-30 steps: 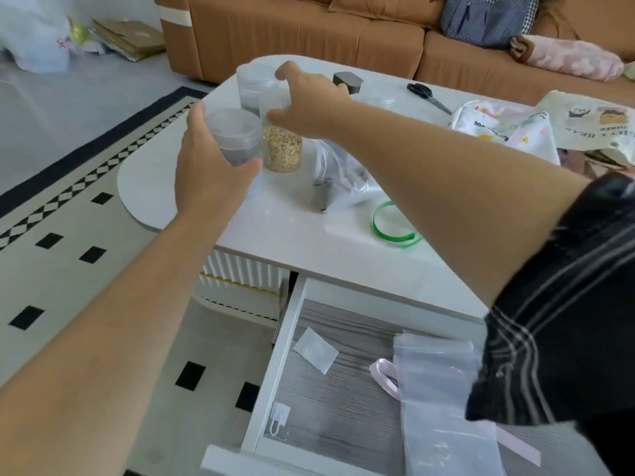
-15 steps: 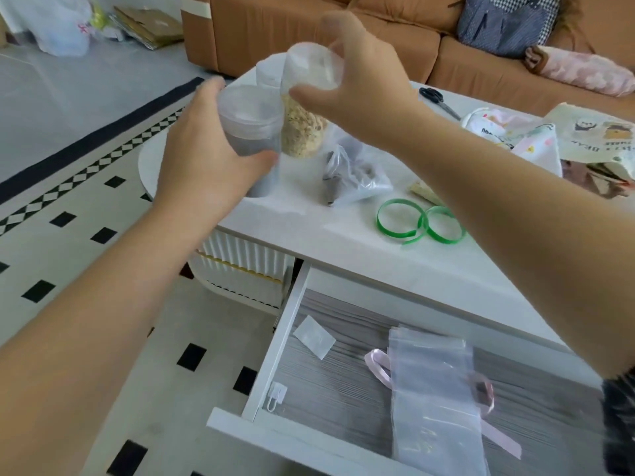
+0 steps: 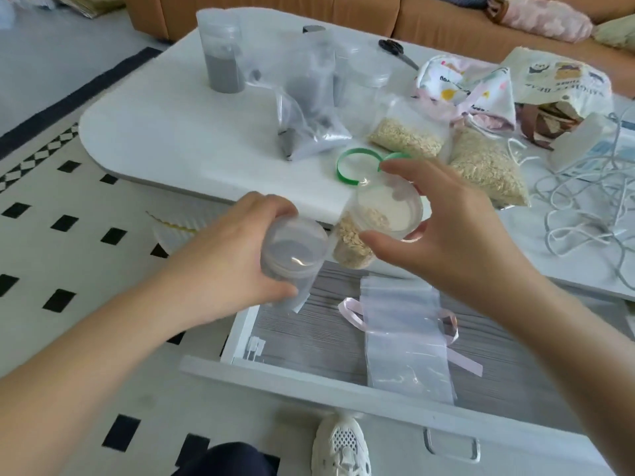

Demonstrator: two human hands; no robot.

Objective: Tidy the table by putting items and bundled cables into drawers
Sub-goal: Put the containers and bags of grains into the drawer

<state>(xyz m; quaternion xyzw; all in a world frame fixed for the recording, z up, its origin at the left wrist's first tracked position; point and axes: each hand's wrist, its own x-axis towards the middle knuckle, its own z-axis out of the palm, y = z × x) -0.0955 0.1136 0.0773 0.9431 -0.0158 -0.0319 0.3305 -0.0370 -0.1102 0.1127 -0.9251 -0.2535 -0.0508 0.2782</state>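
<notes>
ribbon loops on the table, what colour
The ribbon loops are green, best seen in the head view.

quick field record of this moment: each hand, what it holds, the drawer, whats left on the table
left hand: grips a lidded clear jar, contents unclear
right hand: holds the oat jar at its lid end, tilted
position: both jars above the table edge and the open drawer
drawer contents: zip bag, pink ribbon
on table: grey powder jar, oat bags, green ribbon loops, tangled cables, scissors
</notes>
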